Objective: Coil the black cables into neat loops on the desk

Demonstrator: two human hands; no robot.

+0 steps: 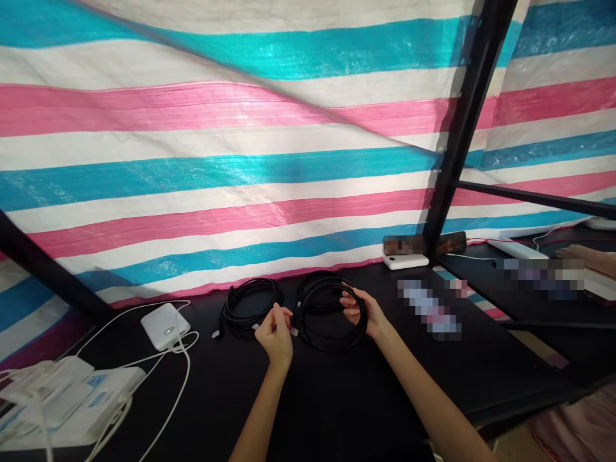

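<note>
A coiled black cable (334, 348) hangs from my right hand (364, 312), whose fingers curl round the right side of the loop. My left hand (276, 337) is closed in a pinch at the left of that coil. A plug (294, 331) with a light-coloured tip shows just beside its fingers. Whether the pinch holds anything cannot be made out. Behind my left hand lies a second black cable coil (230, 314) on the black table (327, 410), with a pale plug end at its left. Another black coil (312, 277) lies behind the held one, partly covered by it.
On the left are a white power bank (163, 326), white cords and white power strips or boxes (72, 410). A white device (405, 261) stands at the back right, near a black metal post (445, 179). Another person's hand (591, 256) is at far right. Striped sheeting (216, 160) hangs behind.
</note>
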